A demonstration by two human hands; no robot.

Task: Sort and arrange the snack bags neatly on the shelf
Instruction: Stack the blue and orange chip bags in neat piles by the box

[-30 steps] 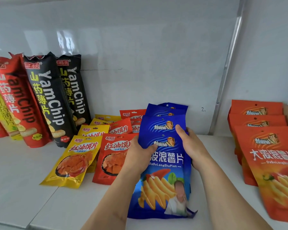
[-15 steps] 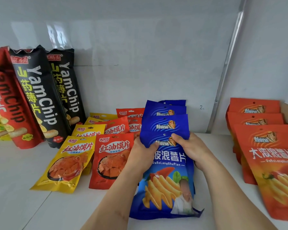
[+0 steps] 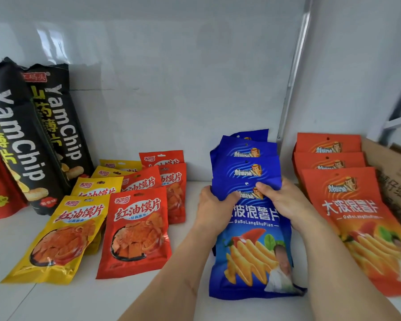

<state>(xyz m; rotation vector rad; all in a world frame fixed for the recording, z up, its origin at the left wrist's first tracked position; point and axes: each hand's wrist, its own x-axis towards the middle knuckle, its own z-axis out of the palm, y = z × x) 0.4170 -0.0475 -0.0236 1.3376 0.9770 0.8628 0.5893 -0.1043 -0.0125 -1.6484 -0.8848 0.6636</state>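
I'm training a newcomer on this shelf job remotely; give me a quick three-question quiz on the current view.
1. True or false: both hands, left and right, grip the front blue chip bag near its top.
2. Multiple choice: which bags lean upright against the back wall? A) black YamChip bags B) orange chip bags C) yellow snack pouches
3. Fill in: the red snack pouches lie directly to the ___ of the yellow ones.

Key: 1 true; 2 A; 3 right
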